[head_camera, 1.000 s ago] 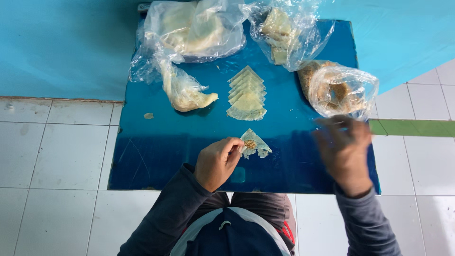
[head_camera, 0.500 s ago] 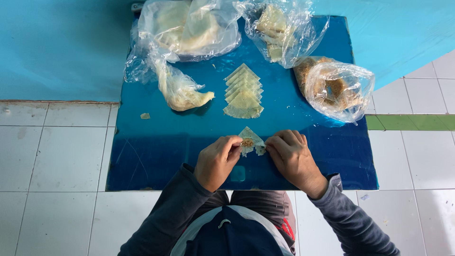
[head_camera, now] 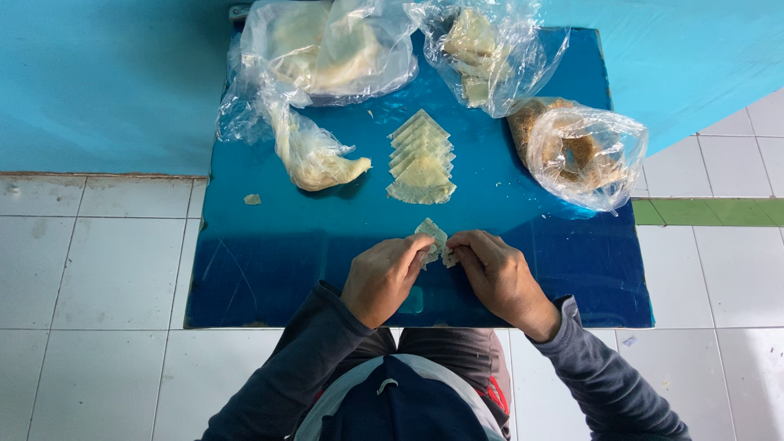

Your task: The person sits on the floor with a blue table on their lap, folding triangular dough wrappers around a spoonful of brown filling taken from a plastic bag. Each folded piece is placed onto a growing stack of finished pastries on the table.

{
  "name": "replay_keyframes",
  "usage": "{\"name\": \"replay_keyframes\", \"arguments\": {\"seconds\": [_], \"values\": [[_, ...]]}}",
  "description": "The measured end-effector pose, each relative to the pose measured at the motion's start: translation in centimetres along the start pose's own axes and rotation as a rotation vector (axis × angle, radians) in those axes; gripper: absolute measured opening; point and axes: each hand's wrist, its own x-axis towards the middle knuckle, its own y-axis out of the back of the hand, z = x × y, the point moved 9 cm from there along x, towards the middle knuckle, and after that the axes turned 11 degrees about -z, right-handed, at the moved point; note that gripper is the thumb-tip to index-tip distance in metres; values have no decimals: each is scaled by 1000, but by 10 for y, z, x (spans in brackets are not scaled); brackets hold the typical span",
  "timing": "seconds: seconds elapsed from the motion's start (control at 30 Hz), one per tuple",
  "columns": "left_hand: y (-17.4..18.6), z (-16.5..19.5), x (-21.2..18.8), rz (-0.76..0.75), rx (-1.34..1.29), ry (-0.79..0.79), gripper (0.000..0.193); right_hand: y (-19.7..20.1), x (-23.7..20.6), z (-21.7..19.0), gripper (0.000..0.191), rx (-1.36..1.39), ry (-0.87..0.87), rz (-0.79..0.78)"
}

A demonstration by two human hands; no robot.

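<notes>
Nearest the camera, a dark cap (head_camera: pixel 400 408) and grey sleeves (head_camera: pixel 608 384) are seen from above, the arms reaching forward over a glossy blue board (head_camera: pixel 269 261) that is laid on a white tiled floor (head_camera: pixel 90 253).

At the near middle of the board, a small pale dough wrapper (head_camera: pixel 433 234) is pinched between both hands. The left hand (head_camera: pixel 382 276) is closed narrowly, its fingertips pressed on the wrapper's left edge; the right hand (head_camera: pixel 498 273) is likewise curled, its fingertips gripping the wrapper's right and lower edge. The two hands are almost touching at the fingertips, and the wrapper's upper corner is left showing above them.

Just beyond the hands, a fanned row of folded dough triangles (head_camera: pixel 420 159) is laid out, overlapping one another. To its left, a twisted clear bag of dough (head_camera: pixel 314 155) is seen, and a small dough scrap (head_camera: pixel 252 198) lies near the board's left edge. To the right, a clear bag of brown filling (head_camera: pixel 584 151) is set near the board's right edge.

Farthest off, a large clear bag of pale sheets (head_camera: pixel 331 49) and a smaller clear bag of pale pieces (head_camera: pixel 482 45) are placed against a blue wall (head_camera: pixel 98 82).
</notes>
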Motion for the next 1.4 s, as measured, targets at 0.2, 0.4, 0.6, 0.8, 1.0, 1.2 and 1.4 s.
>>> {"name": "replay_keyframes", "arguments": {"seconds": [0.2, 0.4, 0.6, 0.8, 1.0, 1.2, 1.4], "values": [[1, -4, 2, -22, 2, 34, 32, -3, 5, -3, 13, 105, 23, -17], [0, -11, 5, -62, -59, 89, 34, -4, 12, -11, 19, 83, 37, -31], [-4, -11, 3, -86, 4, 48, 29, -7, 15, -10, 21, 33, 52, 2], [-7, -2, 2, -141, 112, -108, 24, -14, 14, -11, 18, -154, 145, -61], [-9, -5, 4, -199, 101, -116, 24, -12, 8, -13, 32, -228, 289, -167], [-15, -13, 10, -236, 79, -87, 13, -12, 9, -19, 30, -328, 314, -106], [-21, -36, 19, -276, -144, 70, 16, -7, 10, -28, 36, -317, 309, -60]]}}
